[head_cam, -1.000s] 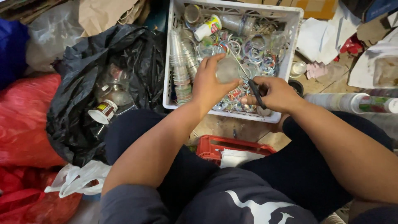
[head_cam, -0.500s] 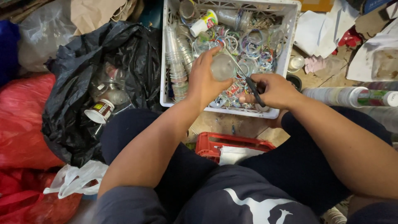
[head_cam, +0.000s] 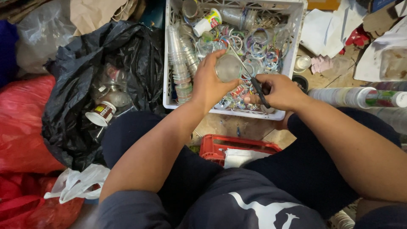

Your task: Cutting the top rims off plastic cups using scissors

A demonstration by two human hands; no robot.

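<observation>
Head view, compared with a moment earlier: both hands shifted slightly up and left in frame, white crate now cropped at its far edge, otherwise same posture. Clear plastic cup point(head_cam: 228, 68) turned a little in the left hand point(head_cam: 208, 81), its round mouth now facing more toward the camera. Scissors point(head_cam: 253, 82) unchanged in place, black handles in the right hand point(head_cam: 280, 90), thin blades reaching up and left to the cup's rim.

Left grip: closed around the clear plastic cup, fingers curled over its far side, thumb on the near side. Right grip: closed on the scissors, fingers through the handles; whether the blades stand apart or together, cannot tell. Cup just left of the right hand, touching the blade tips, held above the near half of the white crate point(head_cam: 292, 25).

Inside the crate: stacked clear cups point(head_cam: 180, 59) along the left wall, a tangle of coloured plastic rings point(head_cam: 258, 46) at the middle and right, a white printed cup point(head_cam: 207, 21) lying at the far end. Left of the crate, a black rubbish bag point(head_cam: 76, 114) open on the floor with more cups inside, red bags point(head_cam: 21, 123) further left. Near the knees, a red basket point(head_cam: 237, 146). Right of the hands, a long stack of cups point(head_cam: 360, 97) lying sideways.
</observation>
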